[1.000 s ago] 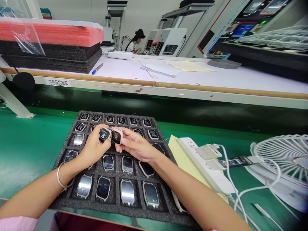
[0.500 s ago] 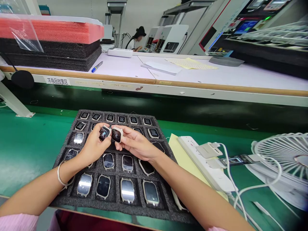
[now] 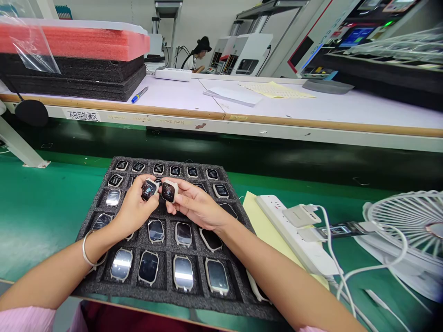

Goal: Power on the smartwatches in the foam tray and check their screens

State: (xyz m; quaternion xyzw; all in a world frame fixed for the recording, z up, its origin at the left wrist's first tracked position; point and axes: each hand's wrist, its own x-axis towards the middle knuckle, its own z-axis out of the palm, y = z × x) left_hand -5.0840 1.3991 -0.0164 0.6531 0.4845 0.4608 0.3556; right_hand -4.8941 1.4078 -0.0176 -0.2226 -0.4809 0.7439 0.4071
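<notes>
My left hand (image 3: 135,206) grips a smartwatch body (image 3: 149,189) with a lit display and no strap. In my right hand (image 3: 194,204) is a second smartwatch body (image 3: 169,191), its dark screen showing a faint picture. Both are held side by side, screens facing me, above a black foam tray (image 3: 165,295). Rows of strapless watch bodies sit in the tray's compartments, among them one with a glossy dark screen (image 3: 148,268) near the front. Those in the back rows show lines of text. My hands and forearms cover some of the compartments.
To the right lie a white power strip (image 3: 294,235) with a plugged-in charger, white cables (image 3: 372,267), yellow paper (image 3: 249,210) and a white fan (image 3: 411,221). A raised shelf (image 3: 194,99) behind carries stacked foam (image 3: 72,46) and a pen (image 3: 140,95). A person sits in the background.
Both watch bodies have shifted and tilted very slightly in my hands. The display in my left hand shows a somewhat different picture. My grip on each stays the same.
</notes>
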